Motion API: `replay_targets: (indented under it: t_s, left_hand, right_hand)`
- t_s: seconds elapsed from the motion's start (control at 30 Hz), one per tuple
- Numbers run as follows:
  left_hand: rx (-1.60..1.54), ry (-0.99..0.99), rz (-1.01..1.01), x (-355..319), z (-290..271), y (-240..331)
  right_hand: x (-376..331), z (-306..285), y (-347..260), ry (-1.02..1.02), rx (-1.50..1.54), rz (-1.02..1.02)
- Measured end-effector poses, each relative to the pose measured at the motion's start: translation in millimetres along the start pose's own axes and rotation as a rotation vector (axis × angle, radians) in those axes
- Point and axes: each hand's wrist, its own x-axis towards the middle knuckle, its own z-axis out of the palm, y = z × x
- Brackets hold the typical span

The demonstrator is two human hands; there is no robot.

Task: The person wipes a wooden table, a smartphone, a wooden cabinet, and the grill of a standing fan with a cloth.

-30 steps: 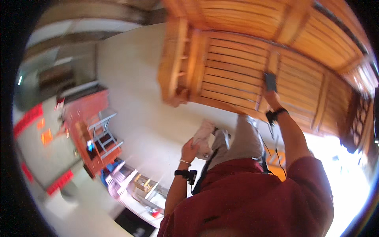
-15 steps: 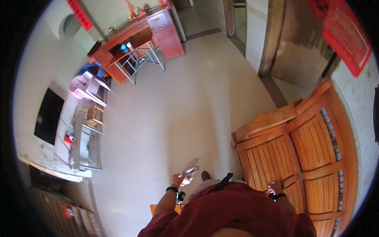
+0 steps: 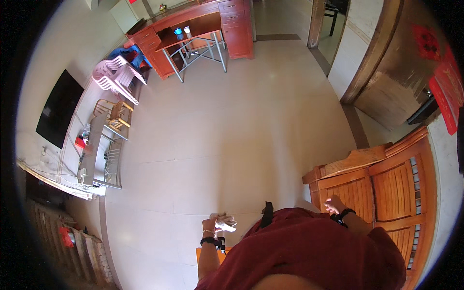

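A crumpled, pale greyish cloth [image 3: 225, 222] is bunched in my left hand [image 3: 210, 224], whose fingers are closed round it. The hand is held out over the tiled floor at the lower middle. My right hand [image 3: 333, 205] hangs in front of the wooden bench [image 3: 343, 187], with its fingers loosely bent and nothing visible in them. Whether it touches the bench I cannot tell. Both wrists wear black bands, and a small dark device sits at the left one. Beside my left forearm shows the corner of an orange-brown wooden piece [image 3: 198, 253].
A red desk [image 3: 238, 36] stands at the far side, with a folding table [image 3: 195, 39] before it bearing two cups. Along the left wall are stacked pink chairs [image 3: 114, 77], a bamboo chair [image 3: 118, 115] and a narrow grey table [image 3: 94, 145]. A wooden door [image 3: 394, 92] is at the right.
The view has swung left and up, showing more of the bench's near end at the right. My left hand still holds the cloth, now less blurred. My right hand sits farther forward.
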Motion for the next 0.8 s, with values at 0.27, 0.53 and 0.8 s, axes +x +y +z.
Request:
replay_targets:
  t_s: [0.27, 0.53, 0.8]
  left_hand:
    - [-0.667, 0.162, -0.001, 8.7, -14.1, 155.1]
    - [-0.391, 0.444, 0.178, 110.8, -50.8, 292.6]
    - [-0.475, 0.532, -0.048, 214.8, -115.5, 460.6]
  right_hand:
    - [105.8, 21.0, -129.3, -0.039, -0.234, -0.365]
    - [170.7, -4.8, -324.3, -0.2, -0.623, -0.168]
    - [394.9, -20.6, -514.6, -0.131, -0.82, -0.74]
